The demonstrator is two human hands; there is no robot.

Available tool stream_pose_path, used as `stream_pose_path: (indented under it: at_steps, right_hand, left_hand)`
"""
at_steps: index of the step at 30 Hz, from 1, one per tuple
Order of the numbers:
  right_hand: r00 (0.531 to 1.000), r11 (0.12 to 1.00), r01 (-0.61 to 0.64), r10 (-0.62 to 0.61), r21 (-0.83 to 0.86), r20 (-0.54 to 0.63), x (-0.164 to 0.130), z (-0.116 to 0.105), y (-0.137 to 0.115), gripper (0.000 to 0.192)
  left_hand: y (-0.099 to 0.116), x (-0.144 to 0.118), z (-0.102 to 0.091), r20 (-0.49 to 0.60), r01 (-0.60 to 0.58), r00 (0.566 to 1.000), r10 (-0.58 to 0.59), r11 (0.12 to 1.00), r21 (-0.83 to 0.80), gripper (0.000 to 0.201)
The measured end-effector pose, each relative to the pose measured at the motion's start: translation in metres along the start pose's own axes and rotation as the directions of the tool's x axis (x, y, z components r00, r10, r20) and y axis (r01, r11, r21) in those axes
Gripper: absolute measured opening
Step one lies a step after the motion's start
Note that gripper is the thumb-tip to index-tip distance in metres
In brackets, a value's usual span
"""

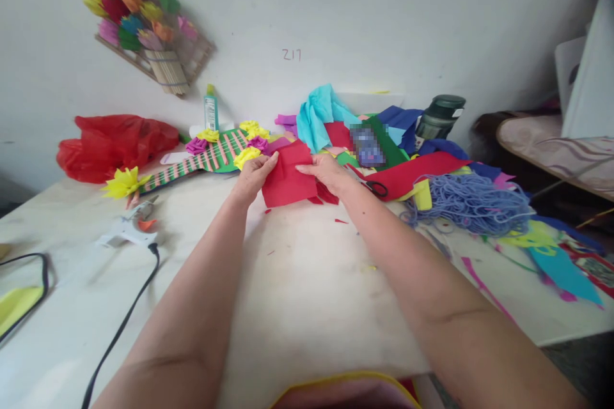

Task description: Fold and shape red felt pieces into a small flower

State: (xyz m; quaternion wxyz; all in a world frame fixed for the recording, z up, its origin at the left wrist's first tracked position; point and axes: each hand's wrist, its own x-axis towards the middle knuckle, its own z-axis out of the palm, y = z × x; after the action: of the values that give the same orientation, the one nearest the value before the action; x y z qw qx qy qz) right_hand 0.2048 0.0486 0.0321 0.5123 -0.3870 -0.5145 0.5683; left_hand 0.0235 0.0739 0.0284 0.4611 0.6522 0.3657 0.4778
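Your fingers [271, 162] are pinched closed on the red paper [289, 184]: left hand [252, 177] at its guitar-side edge, right hand [330, 174] opposite. It is just right of the green guitar [212, 158], lower edge facing you, too nearly square to tell a long axis.

One glue gun [129, 229] lies nearer you than the guitar; one pair of scissors [377, 188] lies well right of it.

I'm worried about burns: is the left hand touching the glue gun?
Apart. The head view shows a stretch of tabletop between the left hand, which grips the red paper, and the white glue gun.
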Motion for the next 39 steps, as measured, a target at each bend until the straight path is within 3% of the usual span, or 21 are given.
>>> stream_pose_path:
  at_steps: [6, 12, 16, 21, 26, 33, 39]
  right_hand:
    - [0.995, 0.998, -0.012, 0.017, -0.06, 0.094, -0.001, -0.006, 0.001, 0.027]
    - [0.985, 0.972, 0.138, -0.154, -0.191, -0.072, 0.001, -0.003, 0.001, 0.038]
    - [0.97, 0.947, 0.177, -0.214, -0.267, -0.116, 0.004, -0.004, 0.004, 0.045]
    - [0.989, 0.989, 0.126, -0.131, -0.08, -0.067, 0.003, 0.0, 0.006, 0.029]
    - [0.988, 0.993, 0.089, -0.077, 0.082, -0.132, 0.002, 0.006, 0.006, 0.031]
    - [0.976, 0.998, 0.048, -0.055, -0.035, -0.21, 0.003, 0.007, 0.005, 0.018]
    - [0.988, 0.999, 0.01, -0.015, -0.034, -0.156, -0.005, 0.008, -0.005, 0.011]
  left_hand:
    - [0.0, 0.0, 0.002, 0.015, -0.002, 1.0, 0.001, 0.996, 0.089, 0.043]
    - [-0.004, 0.001, 0.01, -0.057, -0.081, 0.994, 0.091, 0.982, 0.168, 0.041]
    - [-0.01, 0.004, 0.013, -0.106, -0.082, 0.989, 0.104, 0.978, 0.192, 0.037]
    - [-0.013, 0.006, 0.016, -0.173, -0.109, 0.977, 0.125, 0.989, 0.101, 0.036]
    - [-0.011, 0.004, 0.02, -0.184, -0.092, 0.979, 0.082, 0.995, -0.047, 0.038]
    - [-0.01, 0.001, 0.024, -0.119, -0.013, 0.993, -0.004, 0.989, -0.146, 0.039]
    - [-0.017, 0.002, 0.012, -0.08, 0.006, 0.997, -0.018, 0.989, -0.145, 0.032]
